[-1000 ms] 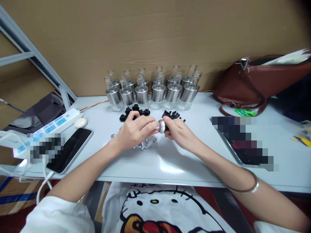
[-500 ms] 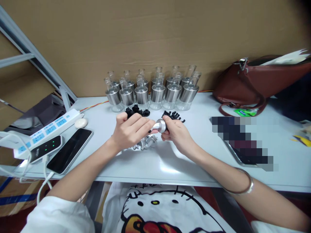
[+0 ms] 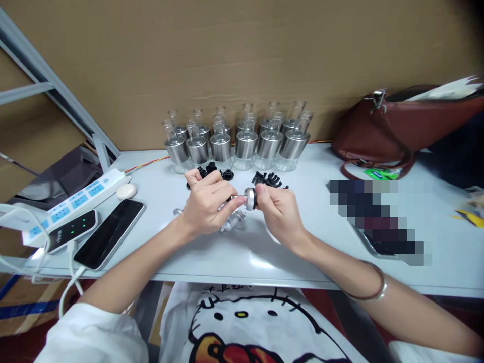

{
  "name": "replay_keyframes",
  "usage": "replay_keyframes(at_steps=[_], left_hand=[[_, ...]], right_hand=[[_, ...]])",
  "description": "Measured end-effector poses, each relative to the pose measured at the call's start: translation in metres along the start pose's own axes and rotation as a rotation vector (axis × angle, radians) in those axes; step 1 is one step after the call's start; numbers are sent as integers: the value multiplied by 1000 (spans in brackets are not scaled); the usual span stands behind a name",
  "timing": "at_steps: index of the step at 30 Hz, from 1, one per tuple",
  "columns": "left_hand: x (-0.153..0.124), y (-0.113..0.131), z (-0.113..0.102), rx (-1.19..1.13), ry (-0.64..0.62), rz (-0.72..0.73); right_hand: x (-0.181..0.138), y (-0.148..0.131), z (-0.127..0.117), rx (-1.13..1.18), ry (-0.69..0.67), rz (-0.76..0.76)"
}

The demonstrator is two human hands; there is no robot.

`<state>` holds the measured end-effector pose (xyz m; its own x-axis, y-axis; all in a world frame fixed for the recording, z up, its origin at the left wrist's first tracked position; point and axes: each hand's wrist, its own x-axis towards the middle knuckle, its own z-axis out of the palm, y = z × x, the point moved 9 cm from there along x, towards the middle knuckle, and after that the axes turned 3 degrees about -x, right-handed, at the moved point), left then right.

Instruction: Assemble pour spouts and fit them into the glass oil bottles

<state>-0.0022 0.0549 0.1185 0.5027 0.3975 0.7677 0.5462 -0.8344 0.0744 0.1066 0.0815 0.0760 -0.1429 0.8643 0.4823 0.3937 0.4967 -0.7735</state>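
Between my hands is a silver metal pour spout (image 3: 249,198) with a wide round collar and a dark ring on its right side. My left hand (image 3: 207,204) is closed, thumb and fingers pinching the thin end of the spout. From the other side, my right hand (image 3: 280,209) grips the dark end, its thumb by the collar. Under my left hand lie shiny silver pieces (image 3: 235,222), partly hidden. Black stopper-like pieces (image 3: 227,175) sit just beyond that hand. Past my right hand is a small heap of thin black pieces (image 3: 269,179).
Two rows of glass bottles with steel sleeves (image 3: 246,145) stand along the cardboard wall. On the left are a power strip (image 3: 78,201), a phone (image 3: 109,234), a small device with green lights (image 3: 71,232) and a white round case (image 3: 126,191). A brown bag (image 3: 370,131) sits at right.
My left thumb has come forward onto the spout near its collar, and the left hand has turned slightly. My right hand has shifted its hold, with the thumb now higher behind the collar.
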Motion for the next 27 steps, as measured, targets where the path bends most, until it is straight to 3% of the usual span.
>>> replay_keyframes(at_steps=[7,11,13,14,17,19,21,24,27], left_hand=[[-8,-31,28,-570,-160,-477],[-21,-35,53,-967,-254,-780],[-23,-49,52,-1050,-196,-877],[-24,-64,44,-1039,-81,-920],[-26,-110,0,-862,406,-877],[-27,-118,-21,-740,561,-753],[-24,-111,-24,-643,531,-660],[-23,-92,-13,-541,391,-600],[-24,-83,-10,-483,374,-548]], right_hand=[[-3,-30,-4,-237,33,-307],[-9,-45,-9,-387,32,-612],[-13,-52,-16,-427,41,-748],[-14,-54,-23,-426,77,-784],[-8,-52,-59,-365,346,-684],[1,-37,-74,-303,455,-509],[13,-19,-66,-288,364,-381],[30,9,-26,-378,26,-272],[41,37,10,-492,-235,-171]])
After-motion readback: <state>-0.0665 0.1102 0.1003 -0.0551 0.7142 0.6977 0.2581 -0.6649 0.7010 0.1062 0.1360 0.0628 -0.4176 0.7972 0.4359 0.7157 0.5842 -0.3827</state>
